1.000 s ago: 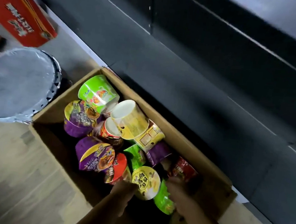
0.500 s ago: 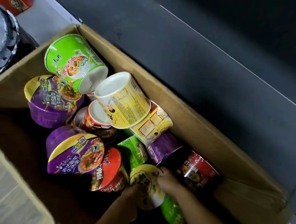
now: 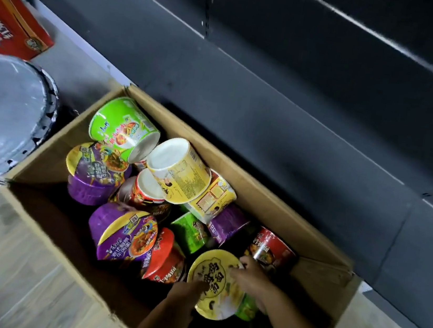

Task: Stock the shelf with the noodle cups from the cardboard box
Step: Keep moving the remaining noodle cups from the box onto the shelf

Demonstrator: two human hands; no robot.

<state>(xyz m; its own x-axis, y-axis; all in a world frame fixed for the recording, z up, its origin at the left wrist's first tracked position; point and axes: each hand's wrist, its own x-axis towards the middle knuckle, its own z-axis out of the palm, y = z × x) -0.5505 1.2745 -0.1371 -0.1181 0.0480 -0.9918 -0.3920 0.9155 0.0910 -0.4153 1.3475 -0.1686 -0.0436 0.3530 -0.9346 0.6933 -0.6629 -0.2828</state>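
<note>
Gripping yellow-lidded cup with both hands inside cardboard box: lift straight up, clear of red cup beside it.

Both hands are down in the cardboard box: the left hand grips the near edge of a yellow-lidded noodle cup while the right hand curls over its far rim. Around them purple, green, red and yellow cups lie jumbled on their sides. The dark shelf runs just behind the box, with a grey round lid and a red carton off to the left.
</note>
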